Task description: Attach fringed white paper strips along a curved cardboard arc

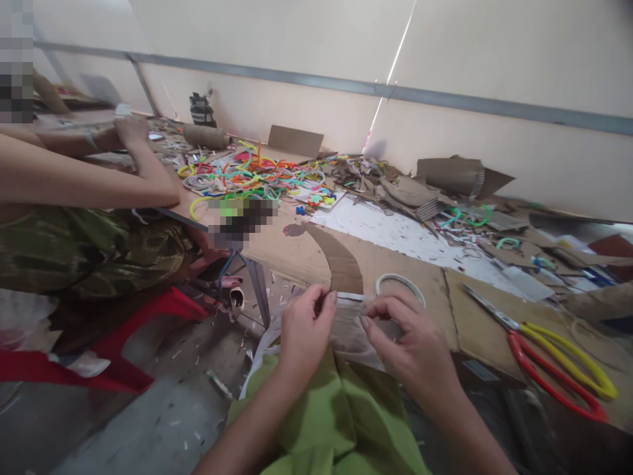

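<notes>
A curved strip of brown cardboard (341, 260) lies on the cardboard-covered table, its near end at the edge in front of me. Across that end runs a short white strip (350, 297) that looks like tape. My left hand (309, 326) is closed, thumb and forefinger pinched at the strip's left end. At its right end my right hand (408, 336) is bent into a pinch; what its fingertips hold, if anything, is too small to make out. Behind the right hand lies a white ring like a tape roll (401, 285), partly hidden by the fingers.
Scissors (548, 356) with red and yellow handles lie at the right. Colourful pipe cleaners (257, 175) are heaped at the back, cardboard scraps (410, 194) beside them. At the left, a co-worker's arm (99, 171) rests over the table, near a red plastic chair (123, 343).
</notes>
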A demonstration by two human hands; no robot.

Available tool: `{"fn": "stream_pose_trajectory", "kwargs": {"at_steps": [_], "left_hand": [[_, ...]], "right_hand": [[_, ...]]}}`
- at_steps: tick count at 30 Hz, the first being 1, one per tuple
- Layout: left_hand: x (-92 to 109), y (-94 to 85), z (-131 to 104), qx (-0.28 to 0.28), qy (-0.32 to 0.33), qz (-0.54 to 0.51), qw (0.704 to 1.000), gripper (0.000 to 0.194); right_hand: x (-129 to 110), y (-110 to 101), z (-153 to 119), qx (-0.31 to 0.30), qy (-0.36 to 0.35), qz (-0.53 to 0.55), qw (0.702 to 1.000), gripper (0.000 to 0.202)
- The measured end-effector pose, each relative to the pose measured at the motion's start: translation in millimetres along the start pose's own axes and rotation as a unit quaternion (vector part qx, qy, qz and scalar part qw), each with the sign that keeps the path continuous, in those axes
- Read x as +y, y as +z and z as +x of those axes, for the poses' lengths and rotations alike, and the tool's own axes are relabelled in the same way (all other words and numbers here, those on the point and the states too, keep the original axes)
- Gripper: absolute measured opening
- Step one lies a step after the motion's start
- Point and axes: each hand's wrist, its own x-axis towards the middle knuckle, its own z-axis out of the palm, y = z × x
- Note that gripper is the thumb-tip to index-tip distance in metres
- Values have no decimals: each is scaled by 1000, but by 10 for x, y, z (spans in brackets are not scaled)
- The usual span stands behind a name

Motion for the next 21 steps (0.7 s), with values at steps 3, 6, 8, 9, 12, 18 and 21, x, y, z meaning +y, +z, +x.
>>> {"fn": "stream_pose_trajectory", "kwargs": {"at_steps": [3, 6, 8, 9, 12, 18, 21], "left_hand": [[-24, -26, 17, -8, -6, -19, 1000, 25], [-38, -48, 25, -10, -19, -43, 999, 26], [-45, -55, 31, -15, -29, -66, 997, 27], [-48, -57, 35, -18, -34, -76, 996, 27], [-53, -59, 43, -22, -42, -83, 995, 26], [-44, -85, 34, -25, -20, -44, 999, 28], [-45, -101, 27, -22, -10, -27, 999, 28]], "right_hand": [[28, -63, -194, -57, 31, 83, 994, 11], [99, -66, -416, -142, 85, 149, 975, 11], [161, -45, -522, -182, 137, 168, 959, 14], [190, -35, -552, -178, 158, 169, 956, 18], [253, -30, -529, -90, 181, 146, 968, 22], [295, -51, -118, 14, 137, 148, 979, 27], [344, -11, 69, -19, 147, 164, 975, 27]]}}
